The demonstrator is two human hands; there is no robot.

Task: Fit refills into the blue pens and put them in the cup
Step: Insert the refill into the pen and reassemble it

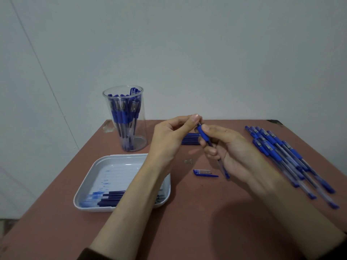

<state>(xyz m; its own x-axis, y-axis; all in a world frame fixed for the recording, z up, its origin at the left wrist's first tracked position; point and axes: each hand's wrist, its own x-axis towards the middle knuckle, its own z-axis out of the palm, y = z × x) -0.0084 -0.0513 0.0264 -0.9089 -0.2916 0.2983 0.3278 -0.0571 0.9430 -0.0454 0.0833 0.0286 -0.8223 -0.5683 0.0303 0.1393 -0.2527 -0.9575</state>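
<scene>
Head view puts the pen [202, 135] in mid-air above the table [206, 222], between both hands. Its long axis runs from 11 o'clock, the tip end, down to 5 o'clock, the tail end.

My right hand [234, 154] grips it from the 4 o'clock side, with the fingers curled round the blue grip and the clear barrel. The tail pokes out below the palm. My left hand [169, 139] comes in from 9 o'clock, thumb and forefinger pinched tight on the upper end. I cannot tell whether they hold the nose piece or the refill's point.

I judge the coming move turns on that axis. Whatever the left fingers seat or twist has to travel straight along the 11-to-5 line, while the right hand keeps the barrel from rolling.

The cap [203, 172] lies flat on the table at 6 o'clock from the pen, near the right hand. Spare refills [190, 139] lie just behind the hands. The cup [143, 128], already holding a number of pens, stands upright at 10 o'clock, on the left hand's side. A tray [116, 158] sits at 7 o'clock under the left forearm. More pens [285, 158] lie in a row at 3 o'clock.
</scene>
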